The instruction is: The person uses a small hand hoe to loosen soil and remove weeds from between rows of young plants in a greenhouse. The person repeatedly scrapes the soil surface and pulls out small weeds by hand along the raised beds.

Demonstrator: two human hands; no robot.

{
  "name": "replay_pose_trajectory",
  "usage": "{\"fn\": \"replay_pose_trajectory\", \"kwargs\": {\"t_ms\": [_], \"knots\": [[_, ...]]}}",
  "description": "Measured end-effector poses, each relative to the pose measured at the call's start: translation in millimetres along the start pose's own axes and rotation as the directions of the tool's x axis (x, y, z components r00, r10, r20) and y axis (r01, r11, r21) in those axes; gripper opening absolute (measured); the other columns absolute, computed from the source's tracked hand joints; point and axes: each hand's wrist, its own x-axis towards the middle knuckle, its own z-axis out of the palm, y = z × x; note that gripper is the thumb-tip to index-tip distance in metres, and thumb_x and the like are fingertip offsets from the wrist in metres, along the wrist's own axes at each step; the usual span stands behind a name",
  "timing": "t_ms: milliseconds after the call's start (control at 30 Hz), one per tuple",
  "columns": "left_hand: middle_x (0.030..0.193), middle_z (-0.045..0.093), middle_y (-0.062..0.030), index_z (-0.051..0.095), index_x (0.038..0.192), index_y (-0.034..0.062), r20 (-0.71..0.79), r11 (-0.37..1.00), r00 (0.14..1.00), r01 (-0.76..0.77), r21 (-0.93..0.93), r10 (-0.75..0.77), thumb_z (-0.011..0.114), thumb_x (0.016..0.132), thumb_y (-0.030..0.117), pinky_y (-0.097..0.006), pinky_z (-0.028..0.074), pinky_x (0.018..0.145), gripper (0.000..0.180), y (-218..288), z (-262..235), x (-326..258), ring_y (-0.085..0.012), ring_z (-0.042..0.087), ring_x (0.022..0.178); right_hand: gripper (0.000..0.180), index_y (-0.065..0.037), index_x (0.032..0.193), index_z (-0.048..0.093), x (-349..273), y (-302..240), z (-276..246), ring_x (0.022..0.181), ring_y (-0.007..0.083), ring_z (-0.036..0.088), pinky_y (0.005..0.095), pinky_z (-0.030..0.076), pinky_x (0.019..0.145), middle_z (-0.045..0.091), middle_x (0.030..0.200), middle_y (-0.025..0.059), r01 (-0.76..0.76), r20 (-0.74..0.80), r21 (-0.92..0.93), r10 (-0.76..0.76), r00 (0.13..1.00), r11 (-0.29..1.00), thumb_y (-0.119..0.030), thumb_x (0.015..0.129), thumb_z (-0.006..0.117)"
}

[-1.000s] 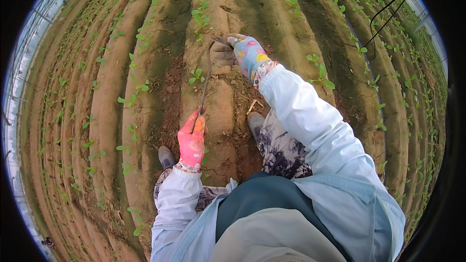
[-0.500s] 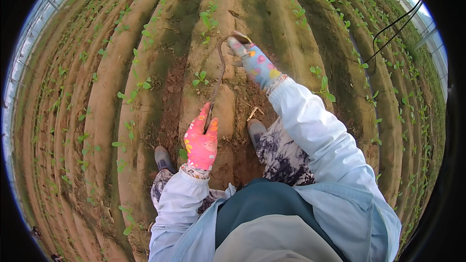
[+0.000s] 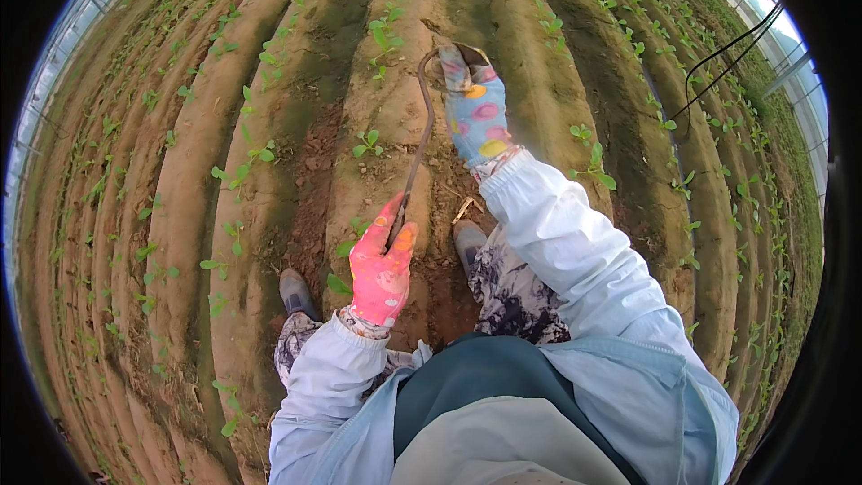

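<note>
In a pink flowered glove, my left hand (image 3: 381, 274) closes round the lower end of what looks like a hand hoe (image 3: 426, 130), with a thin, bent brown neck. The neck runs up from that grip and curves right at its top. At that far end my right hand (image 3: 478, 112), in a blue spotted glove, has its fingers on the hoe's dark curved blade, which they partly cover. A small seedling (image 3: 367, 144) grows just left of the neck. More leaves (image 3: 354, 237) show beside my left hand.
Long soil ridges (image 3: 247, 242) with rows of seedlings run away from me, furrows between them. My shoes (image 3: 296, 293) stand on either side of the middle ridge. Dry straw (image 3: 465, 208) lies near my right shoe. Black cords (image 3: 729, 58) hang at the far right.
My right hand has turned more upright, and the hoe's far end has moved right and slightly farther away. My left hand has shifted slightly right, still gripping the hoe.
</note>
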Motion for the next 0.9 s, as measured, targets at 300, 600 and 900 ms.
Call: {"fn": "replay_pose_trajectory", "kwargs": {"t_ms": [300,600,900], "knots": [[0.115,0.060,0.0014,0.051,0.138,-0.0008,-0.005,0.962,0.994,0.108,-0.252,-0.113,0.062,0.094,0.000,-0.017,0.043,0.077,0.046,8,3,-4,-0.0032,0.052,0.088,0.024,-0.003,0.115,0.064,1,-6,7,0.091,0.0126,0.060,0.0276,0.047,0.081,0.067,0.100,0.0042,0.087,-0.048,-0.311,-0.107,0.993,0.946,-0.018,0.095,0.063],[0.072,0.045,0.0043,0.046,0.138,0.0035,0.124,0.842,0.953,0.302,-0.446,-0.276,0.053,0.100,0.018,-0.020,0.026,0.044,0.041,28,-27,10,-0.0033,0.033,0.049,0.027,-0.007,0.112,0.070,4,-3,-17,0.087,0.0141,0.065,0.0281,0.050,0.077,0.071,0.097,0.0040,-0.371,0.123,-0.560,0.518,0.847,0.740,-0.019,0.087,0.072],[0.066,0.046,0.0034,0.051,0.130,0.0024,0.080,0.915,0.951,0.308,-0.261,-0.298,0.047,0.104,0.033,-0.022,0.028,0.041,0.041,24,-28,5,-0.0054,0.034,0.044,0.032,-0.010,0.116,0.070,7,-7,-31,0.088,0.0279,0.068,0.0352,0.053,0.081,0.072,0.097,0.0153,-0.244,0.184,-0.842,0.681,0.709,0.481,-0.025,0.087,0.068]]}}
